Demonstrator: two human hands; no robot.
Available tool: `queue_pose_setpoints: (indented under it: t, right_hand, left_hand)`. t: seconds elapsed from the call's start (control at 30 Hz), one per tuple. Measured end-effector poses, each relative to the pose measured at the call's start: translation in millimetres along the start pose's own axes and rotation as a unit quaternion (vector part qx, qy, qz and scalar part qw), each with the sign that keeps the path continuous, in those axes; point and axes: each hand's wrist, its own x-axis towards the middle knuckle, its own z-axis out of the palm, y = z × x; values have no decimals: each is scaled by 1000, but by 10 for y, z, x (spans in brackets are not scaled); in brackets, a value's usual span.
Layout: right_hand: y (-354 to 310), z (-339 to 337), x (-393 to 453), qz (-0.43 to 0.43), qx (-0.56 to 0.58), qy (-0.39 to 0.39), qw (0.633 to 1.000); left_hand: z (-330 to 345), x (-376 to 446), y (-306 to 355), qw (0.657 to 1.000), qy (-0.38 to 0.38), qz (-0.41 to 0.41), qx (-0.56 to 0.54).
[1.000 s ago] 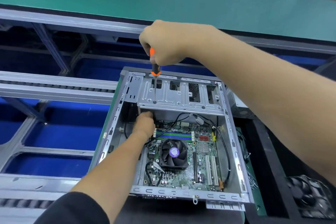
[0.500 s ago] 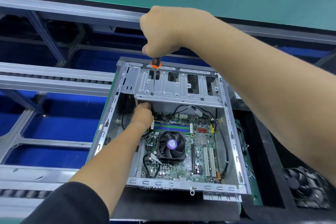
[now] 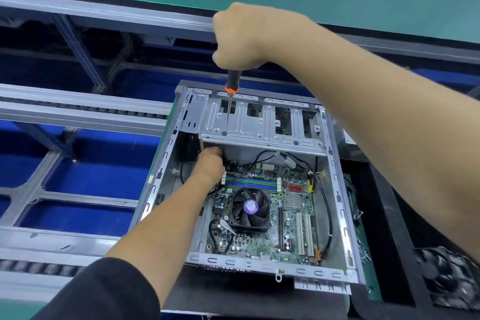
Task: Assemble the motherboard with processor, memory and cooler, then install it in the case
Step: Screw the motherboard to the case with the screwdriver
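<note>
The right hand (image 3: 241, 36) grips the screwdriver (image 3: 232, 83), whose tip (image 3: 225, 133) could slip off. The left hand's (image 3: 210, 161) fingers hide under the metal tray (image 3: 259, 132), so I cannot tell.

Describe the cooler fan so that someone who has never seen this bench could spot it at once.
Find the open metal computer case in the middle of the view, with the green motherboard lying flat in it. The cooler fan sits on the board's left half, just below the blue and green memory slots. It is the only black, square, bladed part on the board, with a round purple sticker at its hub.
</note>
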Motion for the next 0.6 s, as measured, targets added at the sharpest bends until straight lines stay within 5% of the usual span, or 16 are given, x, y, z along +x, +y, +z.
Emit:
queue_pose_setpoints:
  t: [0.27,0.43,0.6]
  right_hand:
    - [-68,-182,-42,-32,-41,-126,991]
    - [-60,-7,-56,-61,12,-24,998]
    - [-12,-46,-30,12,48,-41,998]
  left_hand:
    - [-5,-26,-35,999,-3,23,40]
    - [4,-7,-17,999,-6,9,32]
    - [28,4,-41,999,-3,17,45]
